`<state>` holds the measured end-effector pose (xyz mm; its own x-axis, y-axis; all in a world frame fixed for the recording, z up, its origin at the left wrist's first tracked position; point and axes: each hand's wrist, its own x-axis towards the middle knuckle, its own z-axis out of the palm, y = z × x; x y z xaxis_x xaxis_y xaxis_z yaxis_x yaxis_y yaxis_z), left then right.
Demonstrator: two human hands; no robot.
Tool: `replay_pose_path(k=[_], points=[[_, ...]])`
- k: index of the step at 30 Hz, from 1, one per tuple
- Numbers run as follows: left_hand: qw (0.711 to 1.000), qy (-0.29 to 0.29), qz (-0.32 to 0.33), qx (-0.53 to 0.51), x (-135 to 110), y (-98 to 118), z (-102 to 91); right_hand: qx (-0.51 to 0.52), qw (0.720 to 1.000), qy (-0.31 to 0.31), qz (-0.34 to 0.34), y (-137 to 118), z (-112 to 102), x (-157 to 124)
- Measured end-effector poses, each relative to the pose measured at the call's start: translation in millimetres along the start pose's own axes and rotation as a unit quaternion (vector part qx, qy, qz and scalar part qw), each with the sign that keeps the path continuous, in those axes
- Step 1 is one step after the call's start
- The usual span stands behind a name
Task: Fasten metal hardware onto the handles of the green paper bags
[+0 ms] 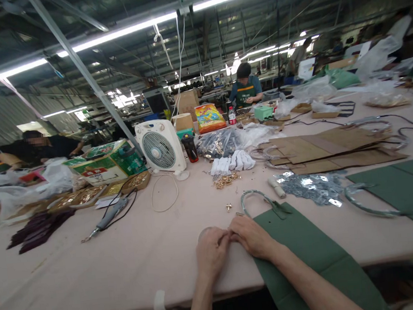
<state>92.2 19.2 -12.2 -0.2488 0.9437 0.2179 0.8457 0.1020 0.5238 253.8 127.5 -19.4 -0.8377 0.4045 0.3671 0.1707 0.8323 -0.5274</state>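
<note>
The left hand (210, 252) and right hand (253, 237) met, fingers curled, at the edge of a green bag (304, 257); I could not tell if they held anything.

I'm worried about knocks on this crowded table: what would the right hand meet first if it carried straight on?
The left hand, most likely: the right hand points its fingers at it, and they look touching or nearly so, though depth is unclear.
</note>
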Motion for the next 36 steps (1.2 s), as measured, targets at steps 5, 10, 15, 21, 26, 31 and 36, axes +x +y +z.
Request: replay_pose_path(k=[5,10,15,21,26,31,36], points=[[0.999,0.027,-0.003,0.034,6,-4,7.5,0.115,0.988,0.104,-0.001,-1,-7,-1],[0.997,0.035,0.045,0.059,7,-19,4.6,0.249,0.884,0.367,0.149,24,-32,-12],[0.997,-0.008,-0.013,0.07,17,-19,-6.7,0.434,0.713,0.507,0.216,65,-50,-32],[0.998,0.038,-0.043,-0.024,69,7,11.5,0.577,0.584,0.528,0.219,79,-52,-36],[0.98,0.025,-0.086,-0.176,112,19,30.5,0.573,0.598,0.514,0.224,76,-53,-36],[0.94,0.059,-0.106,-0.318,126,43,48.0,0.584,0.588,0.513,0.224,72,-57,-34],[0.846,0.045,-0.12,-0.517,112,105,82.2,0.621,0.588,0.478,0.202,67,-61,-36]])
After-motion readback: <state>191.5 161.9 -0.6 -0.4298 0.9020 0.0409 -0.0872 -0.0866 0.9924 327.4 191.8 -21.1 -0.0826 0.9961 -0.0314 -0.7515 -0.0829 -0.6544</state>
